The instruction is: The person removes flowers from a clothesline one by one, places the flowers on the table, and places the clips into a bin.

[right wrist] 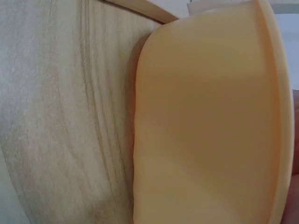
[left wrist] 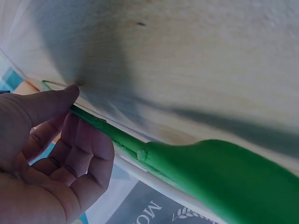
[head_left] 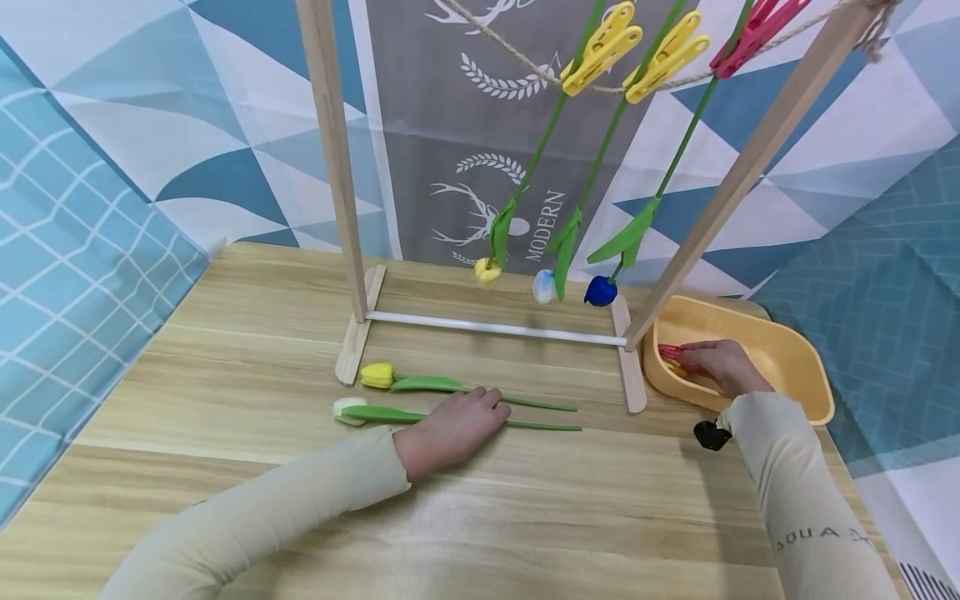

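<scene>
We've got a creamy white tulip (head_left: 348, 411), a yellow tulip (head_left: 377, 376), a pale orange basin (right wrist: 210, 116), and a geometric blue-and-white wall (head_left: 285, 133)!

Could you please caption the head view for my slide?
Left hand holds white tulip, right hand at clothespins in orange tub.

table (head_left: 487, 517): smooth wood | basin (right wrist: 210, 116): matt plastic | clothespins (head_left: 592, 67): plastic | rod (head_left: 497, 328): glossy

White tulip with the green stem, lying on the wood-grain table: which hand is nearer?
Left. The left hand holds the white tulip by its green stem; the right hand is inside the orange plastic tub, beyond the stem's end.
</scene>
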### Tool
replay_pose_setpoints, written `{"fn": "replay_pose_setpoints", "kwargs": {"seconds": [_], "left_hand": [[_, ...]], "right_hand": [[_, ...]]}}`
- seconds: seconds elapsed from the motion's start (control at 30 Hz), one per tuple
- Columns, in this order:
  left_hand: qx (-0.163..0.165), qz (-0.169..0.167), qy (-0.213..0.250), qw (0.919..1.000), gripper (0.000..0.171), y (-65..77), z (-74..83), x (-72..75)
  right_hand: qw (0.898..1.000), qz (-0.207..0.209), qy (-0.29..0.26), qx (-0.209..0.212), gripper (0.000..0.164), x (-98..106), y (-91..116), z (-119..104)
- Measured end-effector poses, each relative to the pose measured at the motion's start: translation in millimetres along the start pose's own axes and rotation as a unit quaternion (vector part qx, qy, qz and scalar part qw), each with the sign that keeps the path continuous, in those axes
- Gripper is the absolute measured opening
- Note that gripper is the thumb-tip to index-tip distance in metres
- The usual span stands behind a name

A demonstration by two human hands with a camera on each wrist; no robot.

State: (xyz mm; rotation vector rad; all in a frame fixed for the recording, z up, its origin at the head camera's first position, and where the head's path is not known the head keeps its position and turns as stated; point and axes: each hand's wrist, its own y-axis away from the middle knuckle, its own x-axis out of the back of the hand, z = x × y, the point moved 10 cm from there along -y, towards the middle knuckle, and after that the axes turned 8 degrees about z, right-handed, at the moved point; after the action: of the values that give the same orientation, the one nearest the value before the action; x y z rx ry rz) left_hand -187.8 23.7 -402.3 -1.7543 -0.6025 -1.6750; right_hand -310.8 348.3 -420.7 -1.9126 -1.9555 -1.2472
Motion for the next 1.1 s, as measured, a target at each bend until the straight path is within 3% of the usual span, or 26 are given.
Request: {"fn": "replay_pose_setpoints", "kwargs": {"seconds": [0.37, 0.67, 1.1], "left_hand": [[0.008, -0.003, -0.005, 0.9999, 0.025, 4.3, -3.9, -0.5], [0.018, 0.006, -0.004, 0.9998, 0.025, 8.1, -9.1, 4.9], [0.021, 0.006, -0.017, 0.9996, 0.023, 13.9, -12.5, 8.6]], "right_hand": [[1.0, 0.017, 0.018, 0.016, 0.055, -1.3, -8.8, -0.4], [0.998, 0.009, 0.049, 0.024, 0.055, -2.1, -5.8, -2.0], [0.999, 0.0, 0.052, 0.015, 0.054, -3.0, -3.6, -3.2]]}}
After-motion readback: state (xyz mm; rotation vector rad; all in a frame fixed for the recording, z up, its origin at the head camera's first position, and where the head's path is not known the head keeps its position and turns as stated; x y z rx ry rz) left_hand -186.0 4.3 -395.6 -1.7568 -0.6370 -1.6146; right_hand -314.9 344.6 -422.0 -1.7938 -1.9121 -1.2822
